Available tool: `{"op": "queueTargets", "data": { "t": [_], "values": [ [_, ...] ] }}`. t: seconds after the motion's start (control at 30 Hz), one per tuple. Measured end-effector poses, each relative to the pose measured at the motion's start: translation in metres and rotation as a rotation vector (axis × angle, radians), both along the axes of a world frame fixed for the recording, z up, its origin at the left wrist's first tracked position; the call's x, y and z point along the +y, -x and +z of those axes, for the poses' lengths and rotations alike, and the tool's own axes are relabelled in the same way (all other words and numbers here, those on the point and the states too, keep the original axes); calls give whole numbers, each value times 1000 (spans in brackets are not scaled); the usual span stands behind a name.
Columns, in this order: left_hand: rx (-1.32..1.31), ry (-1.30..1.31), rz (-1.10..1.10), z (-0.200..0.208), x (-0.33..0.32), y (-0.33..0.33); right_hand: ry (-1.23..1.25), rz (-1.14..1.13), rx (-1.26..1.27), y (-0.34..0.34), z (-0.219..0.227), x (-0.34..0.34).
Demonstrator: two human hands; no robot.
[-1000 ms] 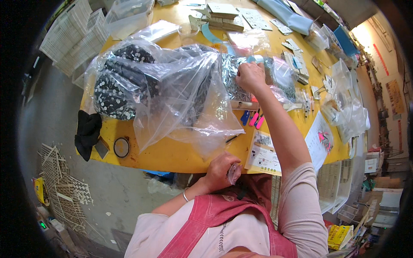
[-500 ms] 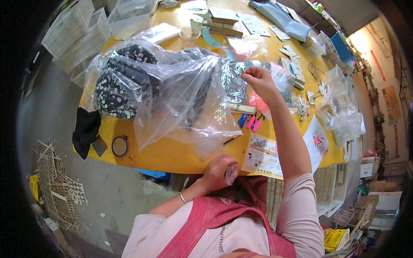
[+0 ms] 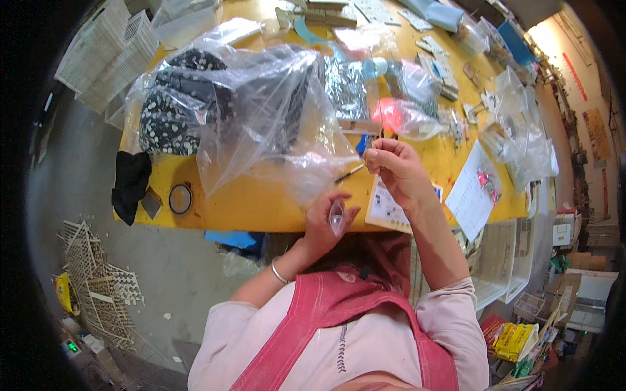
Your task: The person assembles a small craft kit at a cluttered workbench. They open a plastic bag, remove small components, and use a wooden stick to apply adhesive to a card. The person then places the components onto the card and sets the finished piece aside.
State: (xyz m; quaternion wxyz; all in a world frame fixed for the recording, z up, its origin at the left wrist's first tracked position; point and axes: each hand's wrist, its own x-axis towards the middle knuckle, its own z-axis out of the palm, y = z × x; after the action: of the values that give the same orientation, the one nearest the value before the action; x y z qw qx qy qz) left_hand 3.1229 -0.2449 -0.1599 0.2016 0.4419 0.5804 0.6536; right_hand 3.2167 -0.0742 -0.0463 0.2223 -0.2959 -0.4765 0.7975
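Near the table's front edge my left hand [image 3: 321, 228] is closed round a small clear plastic bag [image 3: 336, 218]. To its right and a little farther in, my right hand [image 3: 398, 168] is pinched, thumb against forefinger. Whatever sits in that pinch is too small to make out. Beneath the right hand lies a printed sheet [image 3: 386, 207], partly covered by it. A dark pen-like stick [image 3: 350, 173] rests between the hands. Farther back is a heap of small silver metal pieces [image 3: 345, 88], with a blue-handled tool [image 3: 362, 143] in front of it.
A large clear plastic bag [image 3: 261, 85] with black, white-spotted contents fills the table's left side. A tape roll [image 3: 180, 198] and a black cloth [image 3: 132, 186] lie near the left corner. At the right are a white paper [image 3: 471, 195] and clear bags [image 3: 515, 146].
My right hand has come back from the silver pieces toward my left hand, still pinched. The left hand has turned, showing more of the small bag. The whole view has shifted somewhat.
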Motion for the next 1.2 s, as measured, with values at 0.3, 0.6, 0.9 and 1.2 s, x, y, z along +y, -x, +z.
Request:
{"op": "queueTargets", "data": {
  "t": [0.3,0.6,0.9,1.2],
  "values": [
    [-5,30,-165,42,4,5,103,-20,-84,-51,-23,-56],
    [75,3,-163,51,5,-7,168,-84,-80,-67,-23,-72],
    [90,-21,-110,51,3,-26,268,-29,47,-83,-23,-76],
    [-441,114,-336,50,9,-16,200,-64,27,-84,-35,-70]
  ]
}}
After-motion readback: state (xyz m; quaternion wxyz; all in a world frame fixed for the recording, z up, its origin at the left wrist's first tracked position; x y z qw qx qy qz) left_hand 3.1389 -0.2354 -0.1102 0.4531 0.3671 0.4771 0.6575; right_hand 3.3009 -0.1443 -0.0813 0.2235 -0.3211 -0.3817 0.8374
